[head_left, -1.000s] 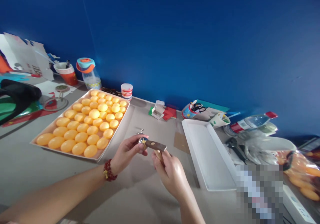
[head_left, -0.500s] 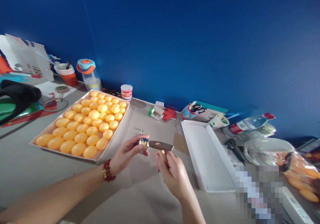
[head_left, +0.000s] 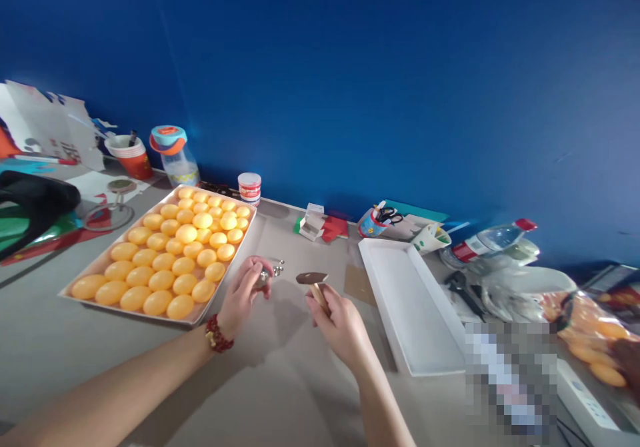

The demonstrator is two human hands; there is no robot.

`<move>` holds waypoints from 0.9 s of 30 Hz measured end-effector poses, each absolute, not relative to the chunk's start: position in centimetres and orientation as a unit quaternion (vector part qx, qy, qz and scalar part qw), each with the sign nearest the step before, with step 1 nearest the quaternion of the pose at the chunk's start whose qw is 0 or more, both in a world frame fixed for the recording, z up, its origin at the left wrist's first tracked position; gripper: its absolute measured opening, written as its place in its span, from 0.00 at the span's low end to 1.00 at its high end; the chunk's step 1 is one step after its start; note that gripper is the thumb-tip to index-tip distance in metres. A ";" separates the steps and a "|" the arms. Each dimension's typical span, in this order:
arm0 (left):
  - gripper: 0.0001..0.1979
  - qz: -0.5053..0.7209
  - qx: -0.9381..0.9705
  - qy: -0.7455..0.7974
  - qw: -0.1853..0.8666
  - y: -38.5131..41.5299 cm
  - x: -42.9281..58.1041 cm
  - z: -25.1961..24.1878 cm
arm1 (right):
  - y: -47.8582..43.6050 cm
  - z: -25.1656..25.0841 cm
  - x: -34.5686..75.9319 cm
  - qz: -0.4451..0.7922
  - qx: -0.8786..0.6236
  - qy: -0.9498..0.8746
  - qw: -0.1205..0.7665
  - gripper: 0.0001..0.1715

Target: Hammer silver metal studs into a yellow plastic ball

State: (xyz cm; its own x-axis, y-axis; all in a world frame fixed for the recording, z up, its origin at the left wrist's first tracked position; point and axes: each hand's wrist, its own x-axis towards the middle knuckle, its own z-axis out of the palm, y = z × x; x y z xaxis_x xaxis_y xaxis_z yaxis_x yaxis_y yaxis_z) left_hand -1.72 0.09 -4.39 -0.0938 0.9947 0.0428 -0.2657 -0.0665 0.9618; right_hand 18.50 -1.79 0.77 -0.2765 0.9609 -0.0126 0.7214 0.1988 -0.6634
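Observation:
In the head view, my left hand (head_left: pixel 246 288) is closed around a shiny silver ball (head_left: pixel 262 278), its fingers partly covering it. Just beyond those fingers, several small silver pieces (head_left: pixel 279 267) lie on the grey table. A hammer with a dark head (head_left: pixel 312 278) and a pale wooden handle is gripped by my right hand (head_left: pixel 336 317), the head raised and apart from the ball. To the left of my left hand, a shallow box (head_left: pixel 200 312) holds rows of orange balls (head_left: pixel 163 261).
A long white tray (head_left: pixel 430 340) lies to the right of my right hand. Near the wall stand a small tub (head_left: pixel 249 187), an opened little carton (head_left: pixel 312 224) and a pen cup (head_left: pixel 373 222) with scissors. A plastic bottle (head_left: pixel 493 239) and bags are at far right.
My left hand has moved left with the silver ball, away from the hammer. The hammer has tilted and shifted slightly left in my right hand.

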 end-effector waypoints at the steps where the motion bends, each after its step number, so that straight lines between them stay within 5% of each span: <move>1: 0.13 0.577 0.459 0.454 0.500 0.3 -2.0 -4.5 | -1.6 0.6 18.5 0.294 -0.563 -0.743 0.212 0.10; 6: 0.12 0.418 0.695 0.536 0.236 1.4 -2.7 -5.3 | -1.4 0.1 18.6 0.323 -0.555 -0.725 0.252 0.10; 11: 0.07 0.355 0.736 0.558 0.148 1.9 -2.7 -6.4 | -1.5 0.0 18.8 0.326 -0.556 -0.720 0.258 0.09; 21: 0.09 0.313 0.761 0.545 0.161 1.9 -2.7 -6.1 | -1.7 0.5 18.4 0.312 -0.565 -0.722 0.250 0.09; 27: 0.09 0.343 0.730 0.517 0.286 1.2 -2.1 -5.0 | -2.0 0.7 18.1 0.312 -0.565 -0.718 0.260 0.07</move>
State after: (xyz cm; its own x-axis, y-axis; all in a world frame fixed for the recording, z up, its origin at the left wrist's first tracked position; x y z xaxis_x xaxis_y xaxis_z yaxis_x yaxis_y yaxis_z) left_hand -2.05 1.23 -4.96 0.2305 0.9511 0.2056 0.5580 -0.3023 0.7728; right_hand 18.08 -1.95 0.69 -0.2261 0.9739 0.0200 0.6500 0.1661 -0.7415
